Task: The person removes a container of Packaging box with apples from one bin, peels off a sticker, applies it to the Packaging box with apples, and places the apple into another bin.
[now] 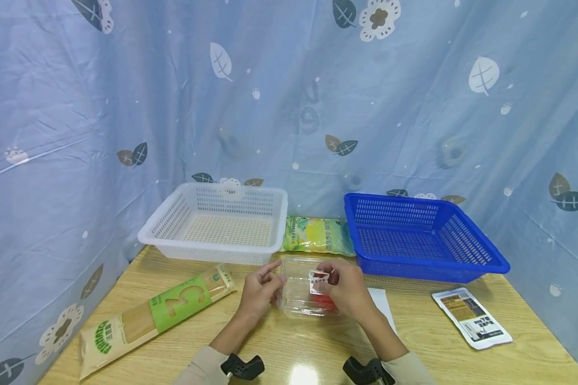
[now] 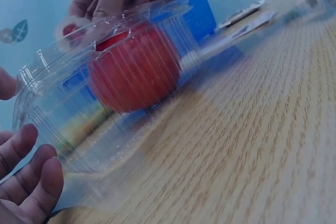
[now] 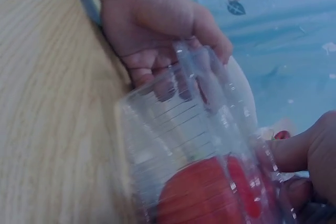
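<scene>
white basket (image 1: 217, 222): sitting at the desk's (image 1: 428, 342) back left
blue basket (image 1: 421, 235): sitting back right
green bag (image 1: 318, 235): lying between them
spaghetti pack (image 1: 156, 315): lying left
dark sachet (image 1: 472, 317): lying right

This looks like a makeshift recording booth rather than a lived-in home. A pale blue curtain (image 1: 289, 107) printed with leaves and flowers hangs on three sides, closing off the wood-grain table (image 1: 279, 347). The goods are laid out like props: an empty white basket (image 1: 173, 224) at 11 o'clock, an empty blue basket (image 1: 462, 235) at 1 o'clock, a rice bag (image 1: 318, 235) at 12 o'clock between them, and a noodle packet (image 1: 159, 315) at 9 o'clock.
</scene>
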Motion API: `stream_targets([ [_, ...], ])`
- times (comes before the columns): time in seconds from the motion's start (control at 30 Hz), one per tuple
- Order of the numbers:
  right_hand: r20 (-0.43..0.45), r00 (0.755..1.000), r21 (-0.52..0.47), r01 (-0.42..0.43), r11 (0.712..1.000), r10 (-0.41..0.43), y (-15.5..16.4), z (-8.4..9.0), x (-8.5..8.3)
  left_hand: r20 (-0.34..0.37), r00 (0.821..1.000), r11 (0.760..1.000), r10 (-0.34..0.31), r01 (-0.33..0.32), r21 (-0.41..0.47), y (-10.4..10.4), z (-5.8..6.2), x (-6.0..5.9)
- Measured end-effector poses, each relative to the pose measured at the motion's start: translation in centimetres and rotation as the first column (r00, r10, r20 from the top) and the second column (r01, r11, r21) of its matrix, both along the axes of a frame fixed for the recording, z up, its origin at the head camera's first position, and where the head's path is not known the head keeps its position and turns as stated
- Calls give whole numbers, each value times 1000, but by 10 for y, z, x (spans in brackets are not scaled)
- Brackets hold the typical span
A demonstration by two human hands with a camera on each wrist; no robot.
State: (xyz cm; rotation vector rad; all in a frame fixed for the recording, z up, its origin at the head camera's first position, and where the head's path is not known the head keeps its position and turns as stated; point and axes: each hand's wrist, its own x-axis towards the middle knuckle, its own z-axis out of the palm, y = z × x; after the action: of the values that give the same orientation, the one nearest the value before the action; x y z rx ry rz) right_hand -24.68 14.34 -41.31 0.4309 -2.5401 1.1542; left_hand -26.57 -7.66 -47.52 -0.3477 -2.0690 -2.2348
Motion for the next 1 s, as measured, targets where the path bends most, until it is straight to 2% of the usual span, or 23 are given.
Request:
stream_targets([
  [0.2, 48, 994, 69, 97, 993, -100, -5, 2, -9, 2, 1000, 1000, 6, -6, -3, -1, -1, -1],
  [0.43, 92, 959, 187, 249, 950, -269, -14, 7, -19, 0, 1000, 1000, -4, 4, 7, -1, 0, -1],
  [0.57, 104, 952, 212, 262, 941, -289, -14, 8, -22, 3, 1000, 1000, 0, 0, 5, 1, 0, 0],
  [0.67, 115, 969, 164, 196, 967, -216, -9, 8, -24, 2, 1000, 1000, 12, -12, 0, 1, 1, 0],
  [0.73, 142, 982, 93, 111, 989, -124, -3, 8, -23, 0, 1000, 1000, 20, -20, 1, 1, 1, -1],
  [0.8, 169, 985, 26, 17, 1000, -21, 3, 9, -21, -1, 1000, 1000, 23, -23, -2, 1, 1, -1],
  [0.9, 207, 972, -25, -106, 994, 109, 12, 11, -17, -2, 1000, 1000, 21, -21, 1, 1, 1, -1],
  [1.0, 204, 960, -17, -192, 981, 191, 19, 12, -15, 0, 1000, 1000, 17, -17, 0, 1, 0, 0],
])
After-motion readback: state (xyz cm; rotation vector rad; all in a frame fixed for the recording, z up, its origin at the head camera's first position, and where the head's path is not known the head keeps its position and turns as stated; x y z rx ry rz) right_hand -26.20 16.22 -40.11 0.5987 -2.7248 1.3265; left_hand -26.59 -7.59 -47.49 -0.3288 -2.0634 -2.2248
